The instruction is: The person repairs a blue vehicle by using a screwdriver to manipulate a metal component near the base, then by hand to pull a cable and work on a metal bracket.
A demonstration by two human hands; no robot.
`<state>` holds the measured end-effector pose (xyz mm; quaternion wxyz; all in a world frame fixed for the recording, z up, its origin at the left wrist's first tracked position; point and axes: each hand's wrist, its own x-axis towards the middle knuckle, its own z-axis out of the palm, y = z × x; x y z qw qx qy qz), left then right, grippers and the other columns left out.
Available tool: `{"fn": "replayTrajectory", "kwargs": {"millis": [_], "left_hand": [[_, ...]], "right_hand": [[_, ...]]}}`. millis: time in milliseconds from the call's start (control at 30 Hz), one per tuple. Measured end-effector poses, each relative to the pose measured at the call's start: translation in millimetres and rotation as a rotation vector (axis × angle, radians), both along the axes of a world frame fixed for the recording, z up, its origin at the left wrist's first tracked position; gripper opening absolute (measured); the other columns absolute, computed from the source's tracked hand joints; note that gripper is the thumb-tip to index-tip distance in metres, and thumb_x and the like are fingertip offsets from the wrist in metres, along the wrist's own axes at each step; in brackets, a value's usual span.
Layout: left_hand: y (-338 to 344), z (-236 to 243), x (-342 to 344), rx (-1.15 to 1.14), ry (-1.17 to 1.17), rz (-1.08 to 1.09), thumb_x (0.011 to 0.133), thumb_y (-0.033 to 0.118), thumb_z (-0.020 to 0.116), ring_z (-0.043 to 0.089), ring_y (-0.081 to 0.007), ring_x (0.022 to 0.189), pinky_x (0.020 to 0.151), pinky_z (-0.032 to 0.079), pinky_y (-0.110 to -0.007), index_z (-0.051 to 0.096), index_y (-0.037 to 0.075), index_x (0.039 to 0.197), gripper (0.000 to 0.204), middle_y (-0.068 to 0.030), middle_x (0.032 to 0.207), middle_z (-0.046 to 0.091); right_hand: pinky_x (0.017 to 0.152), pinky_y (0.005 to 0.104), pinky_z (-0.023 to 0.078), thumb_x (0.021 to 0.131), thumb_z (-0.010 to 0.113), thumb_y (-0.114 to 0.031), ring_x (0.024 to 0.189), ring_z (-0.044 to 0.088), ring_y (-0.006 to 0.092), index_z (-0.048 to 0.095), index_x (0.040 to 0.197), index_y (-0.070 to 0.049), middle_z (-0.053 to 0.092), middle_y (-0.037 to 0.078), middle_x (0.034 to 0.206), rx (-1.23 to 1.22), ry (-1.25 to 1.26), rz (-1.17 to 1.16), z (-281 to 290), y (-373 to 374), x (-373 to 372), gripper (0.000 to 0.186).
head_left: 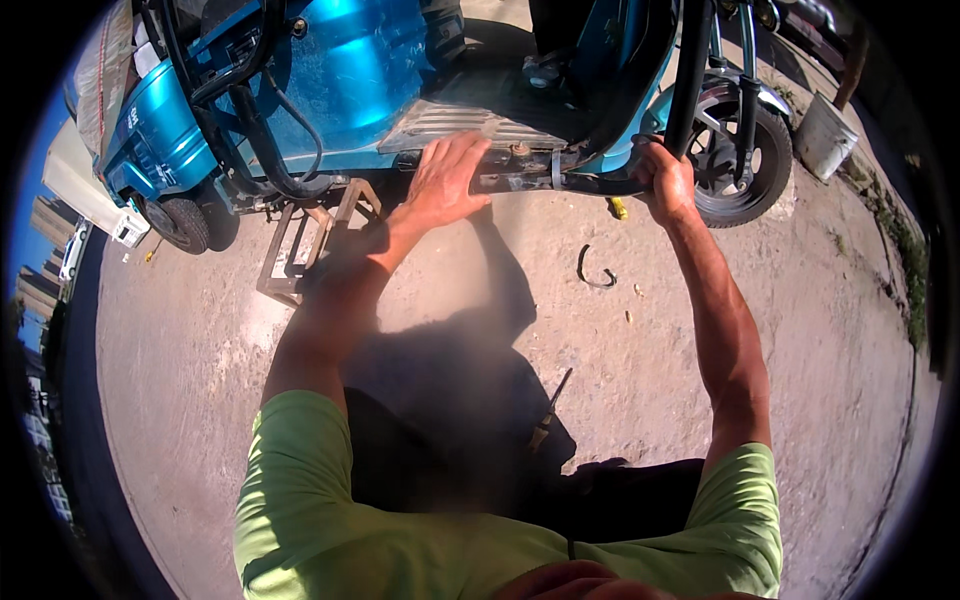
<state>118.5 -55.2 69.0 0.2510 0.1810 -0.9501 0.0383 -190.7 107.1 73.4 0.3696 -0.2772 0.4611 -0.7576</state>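
Observation:
In front of me stands a blue three-wheeled vehicle [350, 65] with a black tubular frame. My left hand [448, 182] lies on the side rail below its footboard [480, 118], the fingers stretched out toward the ridged floor and the thumb apart. Farther right, my right hand [667, 178] has its fingers wrapped round the black frame tube [610, 183], where it bends up close to the front wheel [745, 165]. The palm side of that hand is hidden. Both arms reach forward, well apart.
A rusty metal stand [290, 262] is at the vehicle's left underside. On the concrete lie a screwdriver [544, 425], a curved black strip [594, 281] and a small yellow object [618, 209]. A white bucket [825, 138] stands at far right, near weeds along the edge.

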Motion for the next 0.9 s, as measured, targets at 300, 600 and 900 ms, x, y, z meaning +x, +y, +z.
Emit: {"fn": "replayTrajectory", "kwargs": {"millis": [300, 600, 900], "left_hand": [[8, -17, -8, -0.127, 0.098, 0.087, 0.061, 0.022, 0.090, 0.037, -0.0359, 0.136, 0.111, 0.028, -0.050, 0.043, 0.004, 0.140, 0.094, -0.0193, 0.141, 0.044], [2, -16, -20, -0.263, 0.075, 0.096, 0.054, 0.017, 0.090, 0.049, -0.0335, 0.123, 0.101, 0.035, -0.046, 0.049, 0.003, 0.133, 0.090, -0.0175, 0.129, 0.052], [2, -9, -20, -0.224, -0.012, 0.107, 0.056, 0.017, 0.089, 0.050, -0.0329, 0.120, 0.099, 0.036, -0.045, 0.051, 0.005, 0.129, 0.084, -0.0154, 0.127, 0.053]], "right_hand": [[0.056, 0.0274, 0.031, 0.092, 0.060, -0.009, 0.056, 0.031, 0.0082, 0.058, 0.087, -0.006, 0.032, -0.007, 0.062, -0.025, -0.030, 0.015, -2, 3, 2, 0.006], [0.056, 0.0273, 0.033, 0.093, 0.059, -0.008, 0.057, 0.036, 0.0088, 0.063, 0.098, 0.001, 0.038, -0.005, 0.064, -0.046, -0.039, -0.005, -4, 1, 2, 0.011], [0.058, 0.0279, 0.033, 0.092, 0.060, -0.009, 0.058, 0.037, 0.0097, 0.063, 0.100, 0.001, 0.038, -0.004, 0.064, -0.052, -0.027, 0.009, -5, 1, 1, 0.012]]}}
